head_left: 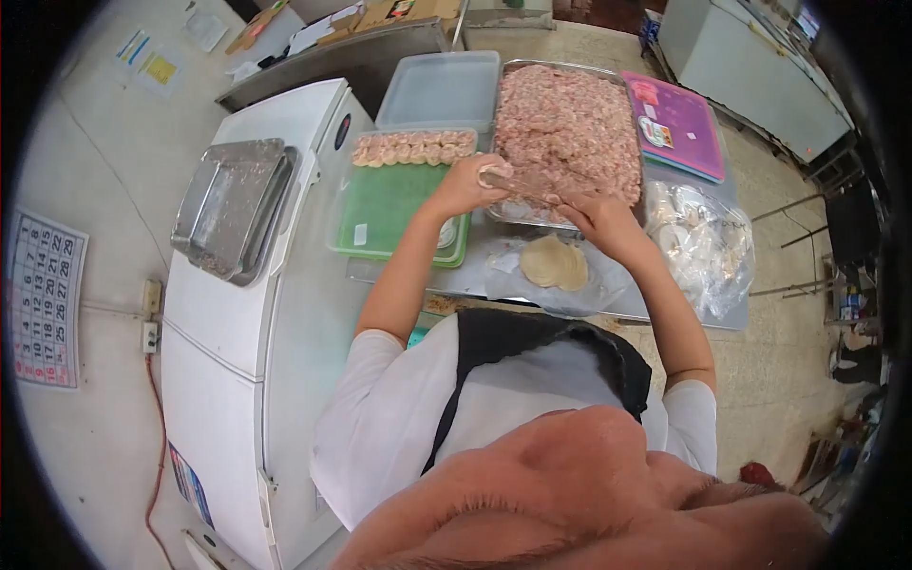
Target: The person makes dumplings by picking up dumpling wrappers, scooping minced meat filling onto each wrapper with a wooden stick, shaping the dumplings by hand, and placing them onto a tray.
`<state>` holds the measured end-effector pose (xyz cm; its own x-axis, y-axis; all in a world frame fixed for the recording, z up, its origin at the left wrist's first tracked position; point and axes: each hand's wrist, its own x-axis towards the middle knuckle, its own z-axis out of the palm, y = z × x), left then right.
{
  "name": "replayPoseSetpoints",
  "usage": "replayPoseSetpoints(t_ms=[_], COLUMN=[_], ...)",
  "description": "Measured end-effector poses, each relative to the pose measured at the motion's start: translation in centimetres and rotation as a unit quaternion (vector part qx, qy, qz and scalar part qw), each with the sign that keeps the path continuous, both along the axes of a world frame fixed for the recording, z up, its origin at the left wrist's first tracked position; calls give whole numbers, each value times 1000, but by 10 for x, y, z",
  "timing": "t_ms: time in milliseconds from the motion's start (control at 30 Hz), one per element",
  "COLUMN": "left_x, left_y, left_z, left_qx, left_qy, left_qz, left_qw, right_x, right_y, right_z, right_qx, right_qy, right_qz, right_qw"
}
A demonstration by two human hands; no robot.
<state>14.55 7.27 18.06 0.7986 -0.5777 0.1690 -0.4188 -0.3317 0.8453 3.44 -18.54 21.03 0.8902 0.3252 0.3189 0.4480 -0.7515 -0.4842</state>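
Note:
My left hand [470, 185] is closed around a small pale dough wrapper [493, 175] at the near left corner of the meat tray. My right hand [598, 220] is at the tray's near edge, its fingers pressed together on a thin tool that reaches left over the meat; its outline is hard to make out. Ground meat [568, 128] fills the large metal tray [624, 74]. Round flat wrappers [554, 263] lie stacked on a plastic bag [606, 285] just below. Left of my left hand, filled dumplings [414, 148] stand in rows at the far end of a green-bottomed container [391, 201].
An empty translucent container [439, 87] stands behind the dumplings. Purple lids [686, 128] and a plastic bag of pale pieces [701, 249] are right of the meat. A white freezer [285, 237] with metal pans [233, 204] borders the left side.

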Motion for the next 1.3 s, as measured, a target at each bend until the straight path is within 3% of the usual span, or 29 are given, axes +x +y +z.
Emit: replayPoseSetpoints(t_ms=[67, 133, 233, 333, 367, 467, 600, 767, 967, 1067, 1167, 1300], left_x=[5, 3, 26, 47, 41, 49, 68, 70, 69, 77, 64, 15], left_y=[17, 43, 96, 149, 151, 149, 116, 80, 59, 58, 58, 16], left_z=[-2, -9, -51, -94, -89, -84, -82, -96, -86, -103, -77, -24], left_qx=[65, 30, -31, 20, 78, 146, 141, 177, 227, 227, 231, 307], left_qy=[-63, -3, 61, 32, -69, -122, -68, -96, -64, -185, -84, -188], left_qz=[-8, 37, 81, 165, 217, 218, 209, 147, 187, 179, 158, 114], left_qw=[996, 999, 994, 986, 971, 957, 965, 968, 954, 939, 956, 926], right_x=[3, 1, -10, -41, -52, -83, -97, -88, -84, -78, -66, -47], right_y=[9, 8, -10, -32, -40, -47, -38, -23, -23, -34, -59, -65], right_z=[2, 3, -30, -55, -66, -78, -72, -65, -63, -67, -66, -31], right_qx=[-8, -46, 70, 153, 191, 288, 338, 333, 286, 262, 220, 137], right_qy=[23, 66, 18, 111, 139, 195, 221, 190, 167, 174, 210, 156], right_qz=[-26, -62, -87, -182, -210, -282, -326, -300, -263, -258, -256, -214], right_qw=[999, 995, 994, 965, 949, 894, 855, 873, 906, 913, 918, 955])
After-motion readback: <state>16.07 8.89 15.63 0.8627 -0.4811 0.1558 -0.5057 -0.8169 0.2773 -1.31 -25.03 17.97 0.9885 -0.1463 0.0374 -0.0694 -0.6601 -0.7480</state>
